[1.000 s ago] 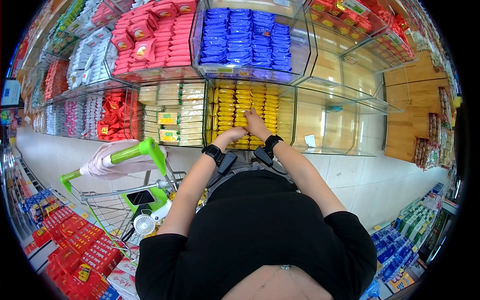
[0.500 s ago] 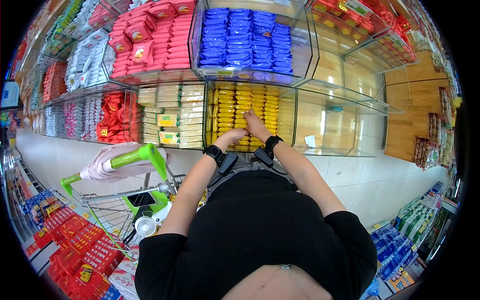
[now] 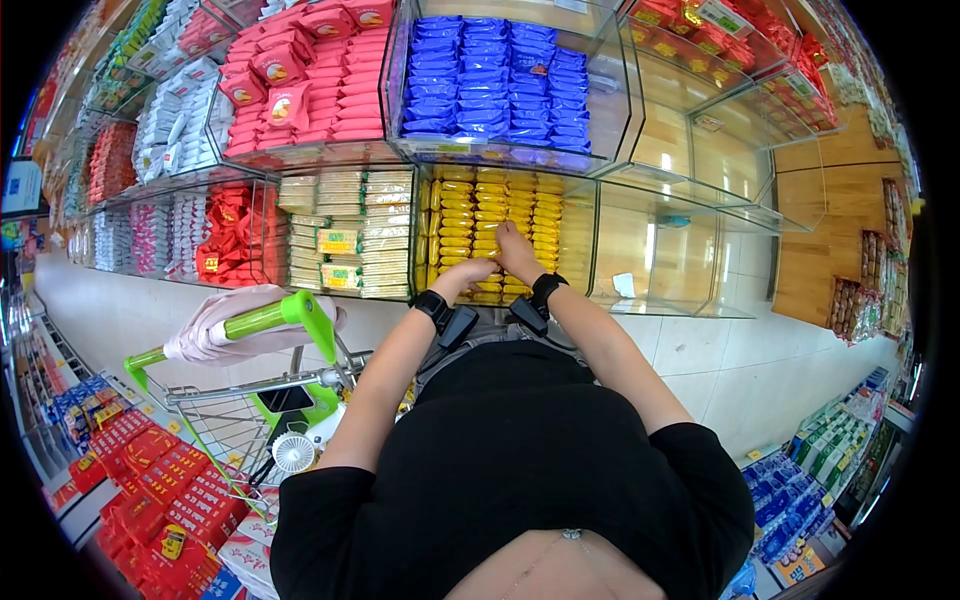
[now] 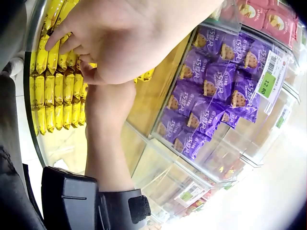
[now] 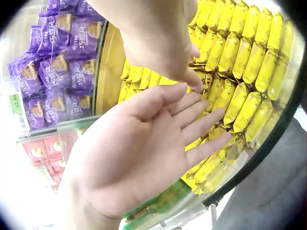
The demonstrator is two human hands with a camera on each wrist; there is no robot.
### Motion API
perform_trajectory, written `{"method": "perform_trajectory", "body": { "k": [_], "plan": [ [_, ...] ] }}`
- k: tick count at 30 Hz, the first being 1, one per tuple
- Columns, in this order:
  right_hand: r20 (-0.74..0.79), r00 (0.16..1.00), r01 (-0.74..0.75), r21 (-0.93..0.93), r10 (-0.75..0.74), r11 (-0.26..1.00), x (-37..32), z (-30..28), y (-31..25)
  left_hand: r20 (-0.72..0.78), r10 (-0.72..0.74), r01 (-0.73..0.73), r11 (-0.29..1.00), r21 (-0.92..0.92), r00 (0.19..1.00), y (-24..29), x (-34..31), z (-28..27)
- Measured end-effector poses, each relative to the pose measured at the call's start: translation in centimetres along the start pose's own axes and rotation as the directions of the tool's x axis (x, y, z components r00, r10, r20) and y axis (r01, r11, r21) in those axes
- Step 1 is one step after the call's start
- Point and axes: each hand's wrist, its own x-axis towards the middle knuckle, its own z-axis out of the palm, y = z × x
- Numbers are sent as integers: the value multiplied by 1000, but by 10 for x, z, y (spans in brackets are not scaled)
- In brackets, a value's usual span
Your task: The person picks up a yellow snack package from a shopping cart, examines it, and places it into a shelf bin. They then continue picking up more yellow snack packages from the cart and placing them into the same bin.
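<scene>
Both hands are in a clear-walled bin of small yellow-wrapped snack packs, laid in rows. My right hand reaches down among the rows, an extended finger touching a pack in the right wrist view; the rest of its fingers are hidden. Just below and left, my left hand lies low over the front rows. In the right wrist view the left palm is bare, its fingers loosely straight with tips against the packs. The left wrist view shows the left hand overlapping the right forearm.
Behind stands a bin of blue-purple packs; to its left, a bin of pink packs. Pale cracker packs fill the left neighbour bin. Clear bins continue right. A cart with a green handle stands at my left.
My right hand's fingertips have shifted slightly right over the yellow packs. The left hand stays nearly where it was, and the head view has drifted a little.
</scene>
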Motion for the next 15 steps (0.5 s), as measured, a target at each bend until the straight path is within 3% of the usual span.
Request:
{"method": "perform_trajectory", "body": {
  "k": [2, 9, 11, 15],
  "plan": [
    [22, 997, -73, -135, 76, 988, -2, -8, -7, -2, -19, 19, 999, -26, 1000, 3, -3, 1],
    [121, 990, -46, -169, 67, 985, 3, -15, -2, 5, -32, 32, 999, -19, 999, 7, -4, 1],
    [123, 992, -11, -90, 22, 996, 4, -15, 1, -126, 19, -17, 1000, 15, 992, -6, 13, 2],
    [96, 995, 5, 95, -14, 995, 5, -2, 19, -118, -2, 5, 1000, 28, 993, 7, -2, 4]
  ]
}}
